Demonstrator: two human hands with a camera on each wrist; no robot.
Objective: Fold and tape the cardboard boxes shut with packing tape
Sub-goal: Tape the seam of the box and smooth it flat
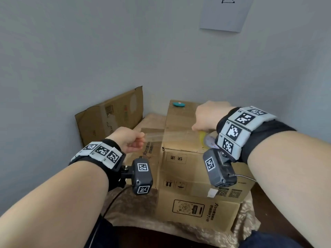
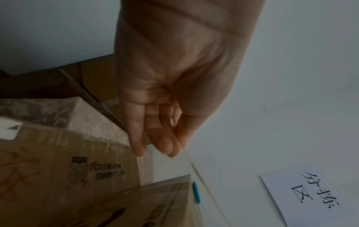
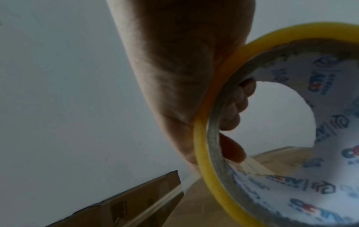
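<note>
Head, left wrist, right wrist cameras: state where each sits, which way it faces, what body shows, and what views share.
Head: worn on the head, facing forward and down at the stacked brown cardboard boxes; both forearms and both hands show.
Left wrist: looks along the left hand, which pinches the clear tape strip.
Right wrist: looks along the right hand, whose fingers grip the yellow-edged packing tape roll.
Shared: all three show the strip; head and left wrist share the teal oval object.
</note>
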